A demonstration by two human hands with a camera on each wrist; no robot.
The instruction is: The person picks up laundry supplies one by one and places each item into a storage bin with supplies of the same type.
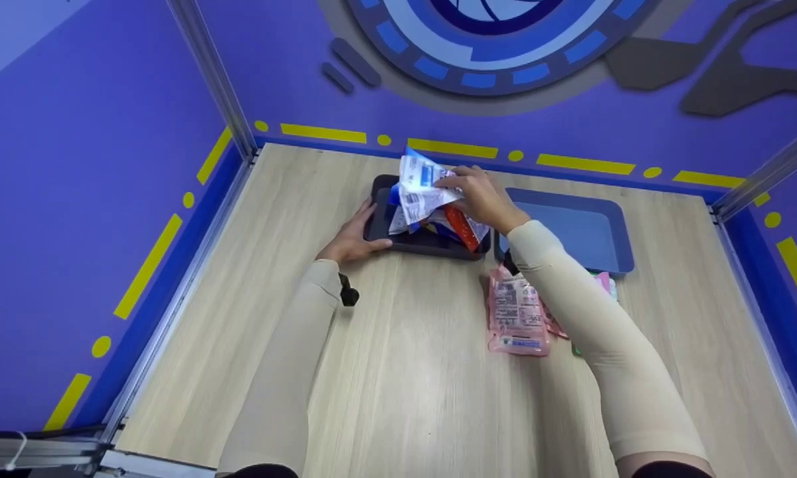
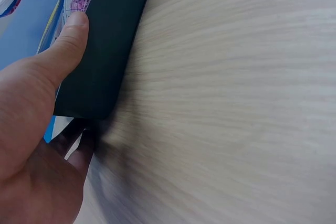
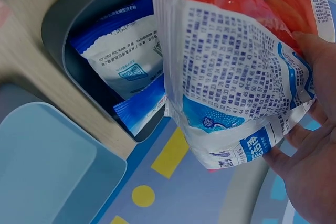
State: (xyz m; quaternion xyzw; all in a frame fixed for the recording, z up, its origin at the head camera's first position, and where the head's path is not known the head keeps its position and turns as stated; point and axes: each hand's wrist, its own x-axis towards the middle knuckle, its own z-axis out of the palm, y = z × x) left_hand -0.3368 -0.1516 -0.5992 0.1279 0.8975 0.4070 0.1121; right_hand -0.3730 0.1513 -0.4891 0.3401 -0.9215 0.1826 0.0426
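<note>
My left hand (image 1: 352, 240) grips the left near corner of a dark tray (image 1: 415, 248). In the left wrist view its thumb lies on the tray's rim and the other fingers reach around the corner, partly hidden. My right hand (image 1: 483, 196) pinches a crinkled white, red and blue plastic packet (image 3: 231, 72) by its edge and holds it tilted over the tray. Inside the tray lie more packets, among them a white and blue packet (image 3: 128, 51) with printed text.
A blue-grey tray (image 1: 588, 229) stands to the right of the dark one. Nearer to me lies a pink packet (image 1: 518, 315), with other packets partly hidden by my right forearm. A blue wall (image 1: 292, 99) runs behind the table (image 1: 412, 385).
</note>
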